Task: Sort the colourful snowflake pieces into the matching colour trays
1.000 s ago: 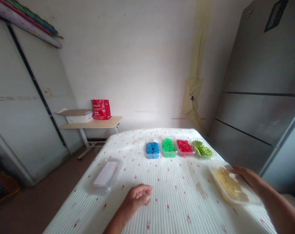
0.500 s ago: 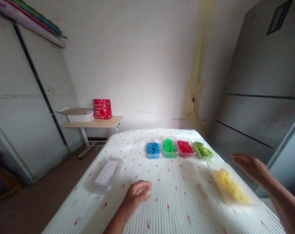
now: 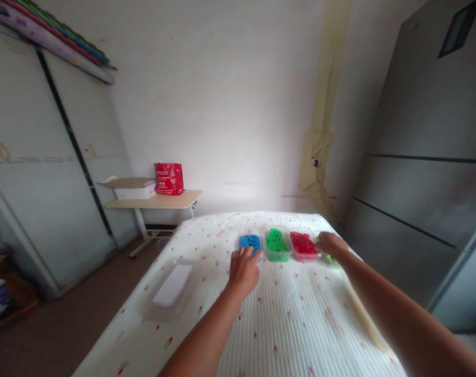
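My left hand (image 3: 244, 269) reaches to the near side of a clear plastic box of blue disc-shaped pieces (image 3: 250, 241). Its fingers are bent but slightly apart at the box's front edge, and they cover part of it. Over a box of lime-green pieces (image 3: 332, 261) at the right end of the row lies my right hand (image 3: 332, 243). Its fingertips are hard to make out there, and the hand hides most of that box. Between my hands stand a box of green pieces (image 3: 277, 245) and a box of red pieces (image 3: 302, 245).
To the left on the white ribbed tablecloth (image 3: 277, 319) sits a clear tray (image 3: 149, 309) with a white oblong (image 3: 174, 285) in it. My right forearm largely hides the yellow pieces' box (image 3: 365, 319). A side table (image 3: 183, 199) bears a red bag (image 3: 169, 179) and a box (image 3: 135, 191).
My left hand has moved forward to the blue pieces' box. My right hand has swung left from beyond the yellow pieces to the lime-green ones. The view has shifted slightly.
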`<action>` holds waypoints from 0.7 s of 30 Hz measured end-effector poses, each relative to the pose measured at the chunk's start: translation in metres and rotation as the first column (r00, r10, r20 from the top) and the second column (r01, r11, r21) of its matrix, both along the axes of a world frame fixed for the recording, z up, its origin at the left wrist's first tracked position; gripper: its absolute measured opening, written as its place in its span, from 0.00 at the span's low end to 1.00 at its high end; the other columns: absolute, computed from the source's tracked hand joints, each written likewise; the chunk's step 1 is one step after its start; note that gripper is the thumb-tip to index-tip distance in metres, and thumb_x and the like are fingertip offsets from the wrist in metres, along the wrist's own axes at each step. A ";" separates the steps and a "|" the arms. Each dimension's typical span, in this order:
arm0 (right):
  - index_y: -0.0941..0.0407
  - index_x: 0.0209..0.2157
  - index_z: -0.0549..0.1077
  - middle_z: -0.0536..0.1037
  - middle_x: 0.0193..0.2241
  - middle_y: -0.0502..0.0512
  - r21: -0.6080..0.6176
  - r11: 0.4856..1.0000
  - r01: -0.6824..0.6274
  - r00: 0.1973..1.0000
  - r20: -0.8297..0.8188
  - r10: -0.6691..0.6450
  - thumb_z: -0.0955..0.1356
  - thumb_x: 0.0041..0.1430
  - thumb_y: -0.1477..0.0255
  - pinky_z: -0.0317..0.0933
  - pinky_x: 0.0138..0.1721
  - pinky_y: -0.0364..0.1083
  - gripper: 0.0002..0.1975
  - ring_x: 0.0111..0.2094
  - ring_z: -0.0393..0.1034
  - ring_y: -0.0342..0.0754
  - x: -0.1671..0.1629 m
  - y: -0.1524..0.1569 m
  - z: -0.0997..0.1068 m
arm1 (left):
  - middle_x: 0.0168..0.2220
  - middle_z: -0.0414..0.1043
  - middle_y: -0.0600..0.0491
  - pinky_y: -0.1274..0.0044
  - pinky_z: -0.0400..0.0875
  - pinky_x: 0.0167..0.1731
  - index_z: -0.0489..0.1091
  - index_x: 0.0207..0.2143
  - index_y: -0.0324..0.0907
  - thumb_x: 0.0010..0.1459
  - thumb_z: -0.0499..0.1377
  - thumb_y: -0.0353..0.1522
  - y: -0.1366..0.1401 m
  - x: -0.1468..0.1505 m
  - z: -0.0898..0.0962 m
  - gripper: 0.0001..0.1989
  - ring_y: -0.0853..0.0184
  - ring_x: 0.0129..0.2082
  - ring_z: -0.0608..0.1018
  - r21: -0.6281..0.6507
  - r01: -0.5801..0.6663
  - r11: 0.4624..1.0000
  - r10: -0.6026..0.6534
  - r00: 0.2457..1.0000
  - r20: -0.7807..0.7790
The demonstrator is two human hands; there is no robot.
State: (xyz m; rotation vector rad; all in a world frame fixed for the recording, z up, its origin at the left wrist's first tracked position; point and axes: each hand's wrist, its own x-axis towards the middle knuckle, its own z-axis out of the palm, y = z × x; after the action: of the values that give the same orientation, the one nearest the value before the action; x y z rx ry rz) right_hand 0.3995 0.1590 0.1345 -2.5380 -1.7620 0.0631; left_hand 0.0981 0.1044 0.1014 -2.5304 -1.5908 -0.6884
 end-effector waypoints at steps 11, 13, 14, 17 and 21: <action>0.64 0.48 0.70 0.72 0.47 0.72 -0.069 0.995 0.071 0.997 0.000 -0.071 0.62 0.54 0.75 0.64 0.40 0.51 0.19 0.47 0.69 0.60 -0.012 0.020 -0.018 | 0.41 0.71 0.48 0.69 0.59 0.42 0.60 0.54 0.50 0.56 0.49 0.28 0.043 0.034 -0.018 0.22 0.60 0.43 0.72 -0.131 -0.068 0.989 0.063 0.997 -0.041; 0.63 0.48 0.70 0.72 0.47 0.71 -0.065 0.996 0.053 0.999 -0.008 -0.054 0.62 0.55 0.74 0.63 0.41 0.51 0.19 0.47 0.69 0.59 -0.015 0.021 -0.018 | 0.41 0.72 0.50 0.69 0.59 0.41 0.58 0.55 0.53 0.57 0.48 0.26 0.045 0.032 -0.021 0.24 0.61 0.41 0.73 -0.147 -0.067 0.987 0.062 0.997 -0.041; 0.62 0.48 0.70 0.73 0.47 0.70 -0.063 0.997 0.042 0.999 -0.013 -0.043 0.62 0.55 0.74 0.63 0.41 0.50 0.19 0.47 0.69 0.58 -0.018 0.021 -0.018 | 0.40 0.72 0.50 0.69 0.59 0.41 0.59 0.55 0.53 0.57 0.47 0.26 0.045 0.030 -0.023 0.24 0.61 0.41 0.73 -0.154 -0.071 0.986 0.065 0.997 -0.042; 0.61 0.48 0.70 0.73 0.46 0.69 -0.059 0.998 0.013 1.000 -0.026 -0.015 0.62 0.56 0.72 0.64 0.41 0.50 0.18 0.47 0.69 0.58 -0.027 0.022 -0.018 | 0.39 0.74 0.50 0.68 0.58 0.43 0.61 0.54 0.52 0.57 0.45 0.24 0.044 0.020 -0.025 0.24 0.60 0.41 0.74 -0.164 -0.088 0.983 0.082 0.996 -0.044; 0.61 0.47 0.71 0.73 0.46 0.69 -0.055 0.998 -0.029 0.999 -0.040 0.027 0.61 0.57 0.73 0.64 0.41 0.48 0.17 0.47 0.69 0.56 -0.047 0.026 -0.017 | 0.39 0.74 0.49 0.68 0.59 0.43 0.62 0.54 0.50 0.55 0.46 0.22 0.040 -0.003 -0.025 0.26 0.61 0.41 0.74 -0.161 -0.082 0.984 0.077 0.996 -0.038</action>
State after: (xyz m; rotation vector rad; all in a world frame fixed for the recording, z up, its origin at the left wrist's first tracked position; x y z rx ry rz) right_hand 0.3523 0.1847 0.1173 -2.5311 -1.8066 0.1637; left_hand 0.0956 0.1445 0.0766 -2.5560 -1.7951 -0.5276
